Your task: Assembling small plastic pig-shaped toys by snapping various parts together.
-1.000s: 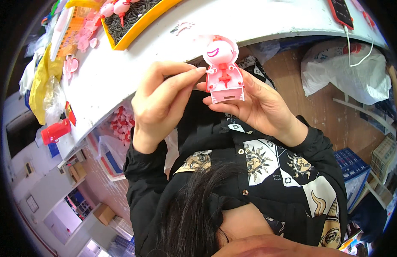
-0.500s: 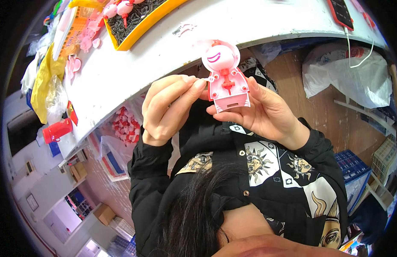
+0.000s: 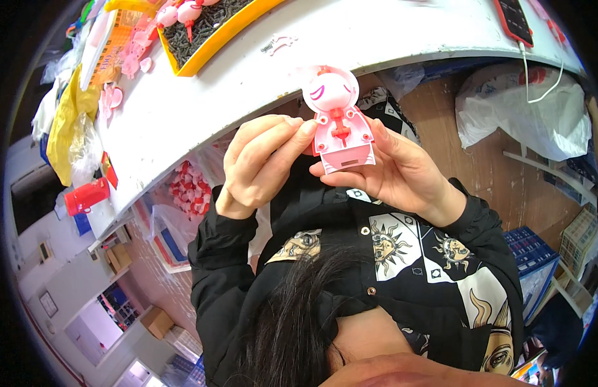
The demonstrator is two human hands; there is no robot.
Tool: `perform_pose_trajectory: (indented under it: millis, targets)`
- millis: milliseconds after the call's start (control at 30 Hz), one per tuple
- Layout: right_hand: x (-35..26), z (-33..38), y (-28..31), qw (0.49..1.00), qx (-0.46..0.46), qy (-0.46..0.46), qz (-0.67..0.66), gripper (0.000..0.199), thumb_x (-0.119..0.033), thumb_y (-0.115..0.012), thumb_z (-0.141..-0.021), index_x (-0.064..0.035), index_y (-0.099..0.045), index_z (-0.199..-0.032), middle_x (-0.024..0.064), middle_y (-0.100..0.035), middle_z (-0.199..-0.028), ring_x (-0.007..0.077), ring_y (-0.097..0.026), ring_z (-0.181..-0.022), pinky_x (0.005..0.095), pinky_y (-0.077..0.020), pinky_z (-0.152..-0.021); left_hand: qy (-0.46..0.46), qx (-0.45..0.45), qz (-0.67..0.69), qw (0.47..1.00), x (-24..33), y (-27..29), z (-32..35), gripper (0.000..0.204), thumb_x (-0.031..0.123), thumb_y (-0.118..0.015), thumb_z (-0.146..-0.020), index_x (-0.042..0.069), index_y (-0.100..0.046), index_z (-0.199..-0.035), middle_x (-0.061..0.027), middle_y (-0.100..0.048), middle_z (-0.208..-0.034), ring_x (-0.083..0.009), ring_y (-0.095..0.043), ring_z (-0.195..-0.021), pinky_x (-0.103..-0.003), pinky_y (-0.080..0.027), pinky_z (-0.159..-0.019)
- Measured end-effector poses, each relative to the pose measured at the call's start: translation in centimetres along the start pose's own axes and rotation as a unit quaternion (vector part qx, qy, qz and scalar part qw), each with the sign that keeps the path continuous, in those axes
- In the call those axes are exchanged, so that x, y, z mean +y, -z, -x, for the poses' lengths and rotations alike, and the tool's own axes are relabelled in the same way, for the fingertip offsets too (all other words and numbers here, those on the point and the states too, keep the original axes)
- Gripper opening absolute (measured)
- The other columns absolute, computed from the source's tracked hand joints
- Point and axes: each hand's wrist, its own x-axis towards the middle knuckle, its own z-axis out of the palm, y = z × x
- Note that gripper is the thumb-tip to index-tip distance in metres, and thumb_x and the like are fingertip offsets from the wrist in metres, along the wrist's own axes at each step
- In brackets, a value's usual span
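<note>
My right hand (image 3: 402, 171) cradles pink toy figure (image 3: 338, 122) from behind, fingers wrapped round its base, held up before white table edge (image 3: 247, 97); my left hand (image 3: 263, 164) pinches closed at figure's side, fingertips touching shell; looks like fitting step on body; next likely needs firm squeeze, steady alignment

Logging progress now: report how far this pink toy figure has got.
Done: the pink toy figure has its round head, body and red centre piece together. In hand: the right hand cradles it while the left hand fingers pinch its side. Left: more pink parts lie on the white table.
</note>
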Motion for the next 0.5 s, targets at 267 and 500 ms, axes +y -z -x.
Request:
perform_pose_trajectory:
  millis: [267, 500]
  targets:
    - [-0.8, -0.2, 0.2, 1.000, -0.010, 0.016, -0.001, 0.053, -0.033, -0.041, -0.100, 0.0016, -0.032, -0.139, 0.0261, -0.044, -0.135, 0.0386, -0.050, -0.121, 0.0426, -0.0438, -0.104, 0.096, 0.007, 0.044, 0.994, -0.8, 1.2, -0.6, 0.035, -0.012, -0.065, -0.064, 0.001, -0.070, -0.096, -0.0115, -0.065, -0.092, -0.0238, -0.065, -0.081, -0.032, -0.053, -0.070]
    - [-0.9, 0.5, -0.1, 0.998, 0.002, 0.055, -0.006, 0.055, -0.033, -0.041, -0.100, 0.0013, -0.028, -0.141, 0.0311, -0.040, -0.137, 0.0389, -0.049, -0.123, 0.0423, -0.0421, -0.105, 0.281, -0.063, 0.032, 0.957, -5.9, 1.2, -4.2, 0.015, -0.001, -0.067, -0.080, -0.001, -0.069, -0.095, -0.0077, -0.063, -0.085, -0.0146, -0.060, -0.073, -0.025, -0.047, -0.069]
